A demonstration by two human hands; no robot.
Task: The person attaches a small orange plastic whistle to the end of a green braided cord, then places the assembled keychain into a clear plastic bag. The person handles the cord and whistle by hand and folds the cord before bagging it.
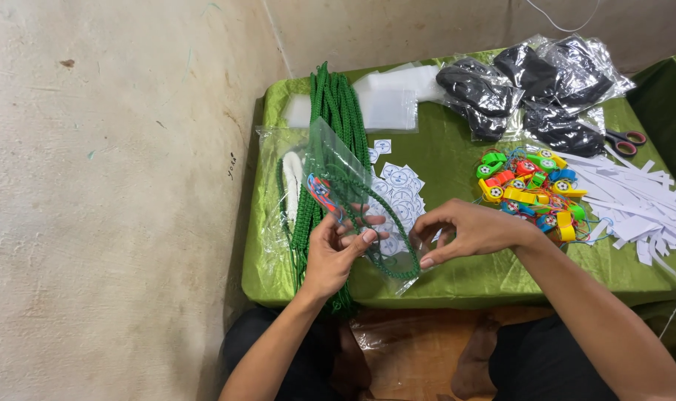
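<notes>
Knees in dark shorts and bare feet sit lowest in view, at six o'clock, under the near edge of the low table point(456, 286) draped in green cloth.

Just above that edge the left hand point(336, 251) pinches a clear plastic bag point(345, 178) between thumb and curled fingers; the bag stands tilted, its top toward eleven o'clock. Inside it show a small multicoloured whistle point(320, 191) and a loop of green cord point(393, 245) that sags toward the bag's lower corner. The right hand point(468, 232), at three o'clock from the left, has its fingers bent and close together, tips touching the bag's lower right side and the cord loop.

Behind the bag, at twelve o'clock, a thick bundle of green cords point(339, 104) runs up the table, hanging over the near edge at the left corner. Round paper stickers point(401, 186) lie just beyond the hands. At two o'clock sits a heap of coloured whistles point(531, 186), well apart from the hands; between lies bare cloth. Farther right, white paper strips point(642, 197) spread to the right edge, scissors point(626, 139) above them. Bagged dark items point(531, 85) crowd the far edge, flat clear bags point(386, 100) beside them. Left of the table a bare wall stands close.
</notes>
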